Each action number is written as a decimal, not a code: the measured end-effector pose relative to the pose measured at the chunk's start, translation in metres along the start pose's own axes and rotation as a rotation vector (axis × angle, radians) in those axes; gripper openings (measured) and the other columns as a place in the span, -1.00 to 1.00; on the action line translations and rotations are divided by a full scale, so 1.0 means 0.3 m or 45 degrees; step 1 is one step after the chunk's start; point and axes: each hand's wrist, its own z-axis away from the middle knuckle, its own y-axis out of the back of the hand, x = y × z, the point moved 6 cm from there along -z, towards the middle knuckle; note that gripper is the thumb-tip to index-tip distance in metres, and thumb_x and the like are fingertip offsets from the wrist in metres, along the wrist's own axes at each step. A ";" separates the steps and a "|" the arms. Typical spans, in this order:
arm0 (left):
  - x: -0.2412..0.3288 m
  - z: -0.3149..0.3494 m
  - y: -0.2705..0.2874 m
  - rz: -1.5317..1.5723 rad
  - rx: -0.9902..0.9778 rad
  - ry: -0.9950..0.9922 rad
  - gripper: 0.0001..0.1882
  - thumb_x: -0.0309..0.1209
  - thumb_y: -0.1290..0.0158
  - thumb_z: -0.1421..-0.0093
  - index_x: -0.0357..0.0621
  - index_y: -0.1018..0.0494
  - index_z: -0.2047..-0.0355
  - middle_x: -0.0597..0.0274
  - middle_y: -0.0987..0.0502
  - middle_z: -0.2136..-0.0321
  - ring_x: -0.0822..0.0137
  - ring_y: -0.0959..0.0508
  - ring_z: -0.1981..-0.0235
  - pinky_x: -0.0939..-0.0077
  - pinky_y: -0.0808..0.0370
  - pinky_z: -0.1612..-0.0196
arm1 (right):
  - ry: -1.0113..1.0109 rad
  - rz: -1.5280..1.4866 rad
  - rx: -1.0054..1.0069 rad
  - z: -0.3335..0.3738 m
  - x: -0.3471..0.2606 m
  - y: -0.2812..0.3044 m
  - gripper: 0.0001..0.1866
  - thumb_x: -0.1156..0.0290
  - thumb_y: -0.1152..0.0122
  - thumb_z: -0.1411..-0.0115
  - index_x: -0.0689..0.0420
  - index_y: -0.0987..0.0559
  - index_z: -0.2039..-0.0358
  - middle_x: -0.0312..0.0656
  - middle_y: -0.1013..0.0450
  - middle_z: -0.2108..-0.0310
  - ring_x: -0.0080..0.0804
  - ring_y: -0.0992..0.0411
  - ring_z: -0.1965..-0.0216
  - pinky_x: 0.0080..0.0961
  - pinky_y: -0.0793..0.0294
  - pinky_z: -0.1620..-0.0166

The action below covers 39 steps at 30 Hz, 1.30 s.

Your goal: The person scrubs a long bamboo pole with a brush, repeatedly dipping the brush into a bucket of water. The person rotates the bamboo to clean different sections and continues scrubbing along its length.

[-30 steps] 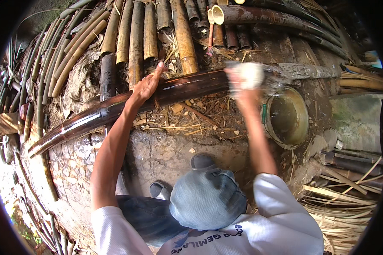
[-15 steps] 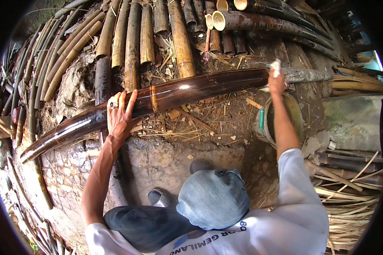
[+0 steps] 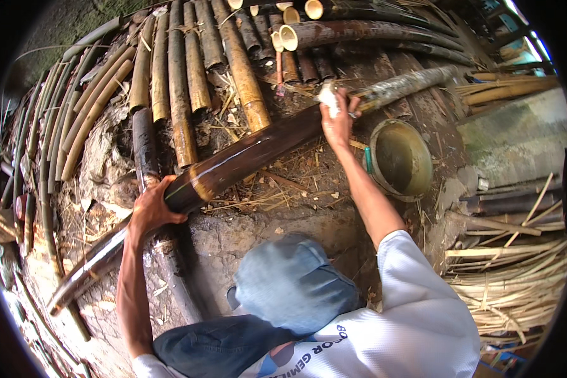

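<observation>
A long, dark, glossy wet bamboo pole (image 3: pixel 258 153) lies slanted across the ground, lower at the left and rising to the right, with a pale ring at one joint. My left hand (image 3: pixel 152 206) grips it just left of that ring, thumb and fingers around its side. Higher along the pole, my right hand (image 3: pixel 338 123) is closed on a crumpled white rag (image 3: pixel 328 98) pressed to the surface. Past that hand the pole's far part looks mottled grey and whitish. A round bucket (image 3: pixel 373 146) of murky water with a green handle grip stands beside my right forearm.
A dark crosswise pole (image 3: pixel 177 277) supports the long one at the left. Several yellowish bamboo poles (image 3: pixel 181 94) lie beyond it, with cut dark poles (image 3: pixel 359 33) stacked at far right. Split strips (image 3: pixel 516 283) are heaped at the right. Shavings litter the ground.
My right hand with the rag has slid left along the pole. My left hand has gone from lying with fingers stretched on top to gripping near the ring. The pole now slants more steeply.
</observation>
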 end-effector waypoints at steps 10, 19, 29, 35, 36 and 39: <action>-0.306 0.256 -0.084 0.070 -0.153 0.137 0.20 -0.22 -0.62 0.44 -0.06 -0.34 -0.32 -0.01 -0.59 -0.07 0.06 -0.56 -0.16 0.18 -0.45 -0.27 | 0.948 -0.160 -0.383 0.537 -0.740 -0.162 -0.55 0.31 -0.53 -0.04 -0.02 -0.67 0.00 -0.14 -0.63 -0.01 -0.25 -0.42 -0.27 0.03 -0.36 -0.31; -0.430 0.162 -0.079 0.197 -0.357 0.145 0.39 -0.09 -0.66 0.50 0.19 -0.17 -0.41 0.03 -0.41 -0.10 0.00 -0.47 -0.17 0.10 -0.45 -0.23 | -0.140 0.286 -0.348 -0.257 0.251 0.079 -0.27 -0.04 -0.02 -0.39 -0.09 -0.11 -0.47 0.17 0.07 -0.48 0.10 0.06 -0.50 0.02 -0.19 -0.45; -0.414 0.235 0.061 0.392 0.051 0.242 0.00 -0.23 -0.61 0.21 -0.07 -0.36 -0.25 0.19 -0.59 0.20 0.18 -0.56 0.24 0.35 -0.54 0.13 | 0.807 -0.318 -0.762 0.618 -0.887 -0.336 -0.27 0.41 -0.40 0.01 -0.02 -0.52 -0.26 -0.05 -0.46 -0.25 -0.12 -0.40 -0.25 -0.02 -0.34 -0.33; -0.336 0.466 -0.076 -0.398 0.646 0.254 0.36 -0.11 -0.59 0.36 -0.03 -0.11 -0.46 -0.04 -0.34 -0.29 -0.12 -0.31 -0.31 -0.11 -0.22 -0.37 | 0.482 0.057 0.002 -0.068 -0.149 -0.004 -0.27 0.10 -0.36 -0.25 0.03 -0.39 -0.38 0.09 0.00 -0.52 0.36 0.12 -0.51 0.16 0.08 -0.49; -0.356 0.412 -0.110 -0.446 0.713 0.253 0.34 -0.10 -0.59 0.36 -0.01 -0.13 -0.45 -0.05 -0.36 -0.28 -0.11 -0.32 -0.30 -0.10 -0.25 -0.34 | 0.538 0.463 -0.137 -0.172 0.009 0.005 -0.47 0.04 -0.16 -0.40 -0.06 -0.50 -0.31 0.07 0.04 -0.53 0.28 0.20 -0.54 0.18 0.24 -0.52; -0.452 0.419 -0.105 -0.429 0.782 0.232 0.24 -0.12 -0.57 0.35 -0.03 -0.23 -0.38 -0.07 -0.42 -0.22 -0.09 -0.40 -0.23 -0.05 -0.34 -0.22 | 0.379 0.257 -0.437 -0.105 -0.167 -0.120 -0.51 0.00 -0.13 -0.40 -0.13 -0.54 -0.27 0.09 -0.31 -0.35 0.16 -0.07 -0.47 0.26 -0.23 -0.33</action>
